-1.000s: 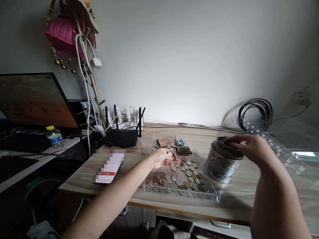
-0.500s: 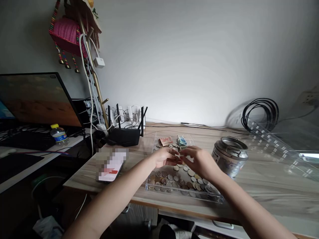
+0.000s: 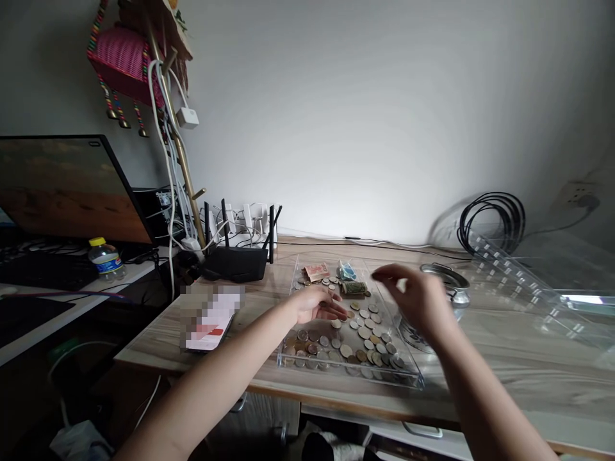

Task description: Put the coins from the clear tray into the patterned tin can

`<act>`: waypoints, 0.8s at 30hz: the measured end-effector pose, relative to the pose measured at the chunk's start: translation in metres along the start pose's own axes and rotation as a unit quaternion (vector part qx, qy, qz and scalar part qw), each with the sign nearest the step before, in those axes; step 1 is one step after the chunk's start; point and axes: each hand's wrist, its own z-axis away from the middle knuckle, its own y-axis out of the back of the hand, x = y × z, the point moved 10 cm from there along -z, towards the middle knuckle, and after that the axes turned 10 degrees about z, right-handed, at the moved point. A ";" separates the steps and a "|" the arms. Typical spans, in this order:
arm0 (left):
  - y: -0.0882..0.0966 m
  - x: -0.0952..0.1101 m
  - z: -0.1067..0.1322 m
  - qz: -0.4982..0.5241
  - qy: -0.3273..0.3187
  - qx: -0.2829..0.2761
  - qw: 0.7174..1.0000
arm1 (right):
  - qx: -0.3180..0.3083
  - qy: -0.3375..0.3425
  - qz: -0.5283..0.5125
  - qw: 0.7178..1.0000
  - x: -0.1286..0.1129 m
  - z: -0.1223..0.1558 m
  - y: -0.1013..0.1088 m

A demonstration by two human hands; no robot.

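My left hand (image 3: 319,306) is held palm up above the clear plastic tray (image 3: 348,368), its fingers stretched out and slightly curled. A small dark spot shows on the palm, too small to name. To the right, my right hand (image 3: 423,301) is raised in front of the metal can (image 3: 454,298), thumb and fingers pinched together. What sits in the pinch, if anything, cannot be made out. Many loose coins (image 3: 364,333) lie spread in the tray. At its far end are a reddish banknote (image 3: 316,272), a crumpled blue-green banknote (image 3: 346,271) and a greenish banknote (image 3: 353,288).
A phone (image 3: 216,320) lies left of the tray, behind it a black router (image 3: 235,264). At the right are a clear plastic rack (image 3: 519,275) and a coiled black cable (image 3: 492,221). A monitor (image 3: 62,192) and a yellow-capped bottle (image 3: 106,259) stand far left.
My right hand has moved away from my left hand, to the right and up, in front of the can. The greenish banknote now shows. My left hand has stayed over the tray.
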 end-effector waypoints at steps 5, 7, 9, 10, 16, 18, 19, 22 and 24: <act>-0.004 0.002 0.002 -0.009 -0.003 -0.002 1.000 | 0.076 -0.155 0.125 0.977 0.089 -0.006 0.066; -0.003 0.001 0.002 -0.023 0.000 0.005 1.000 | 0.000 -0.196 0.128 0.972 0.117 -0.009 0.056; -0.001 0.001 0.001 -0.046 0.001 0.014 0.999 | -0.056 -0.213 0.097 0.971 0.129 -0.009 0.043; -0.001 0.001 0.001 -0.062 0.004 0.013 0.998 | -0.073 -0.215 0.080 0.971 0.130 -0.010 0.038; -0.003 0.001 0.002 -0.137 0.013 0.008 0.990 | -0.073 -0.222 0.097 0.967 0.120 -0.010 0.037; -0.003 0.001 0.002 -0.140 0.010 0.017 0.990 | -0.066 -0.217 0.113 0.967 0.118 -0.012 0.038; -0.003 0.002 0.002 -0.139 0.008 0.020 0.990 | -0.065 -0.211 0.115 0.969 0.117 -0.013 0.038; -0.003 0.002 0.002 -0.133 0.003 0.026 0.991 | -0.083 -0.190 0.085 0.975 0.117 -0.016 0.031; -0.003 0.002 0.002 -0.135 0.003 0.022 0.991 | -0.108 -0.186 0.059 0.975 0.119 -0.015 0.025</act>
